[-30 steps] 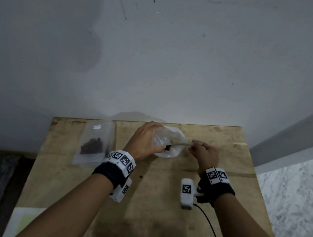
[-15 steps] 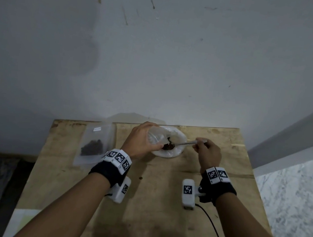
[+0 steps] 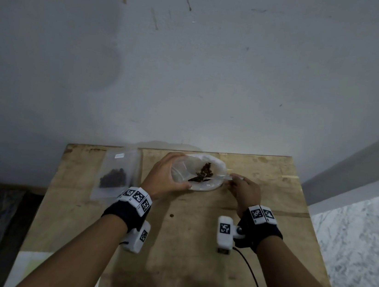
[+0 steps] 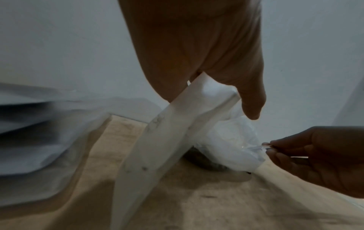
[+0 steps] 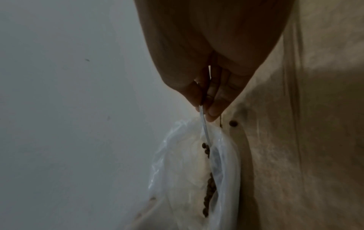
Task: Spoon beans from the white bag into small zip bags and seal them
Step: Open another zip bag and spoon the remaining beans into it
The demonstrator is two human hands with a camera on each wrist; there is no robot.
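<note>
Only the right wrist view shows a loose bean (image 5: 233,123) beside the white bag (image 5: 177,163).

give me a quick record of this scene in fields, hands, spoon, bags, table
left hand: holds small zip bag open over the white bag
right hand: pinches spoon handle
spoon: tipped into the zip bag's mouth, beans on it
filled zip bag: flat at table's far left
table: wooden, against wall

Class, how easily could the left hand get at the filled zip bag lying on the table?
Probably not yet: the left hand grips an open zip bag being filled. The filled zip bag lies just beside it, nothing between.
</note>
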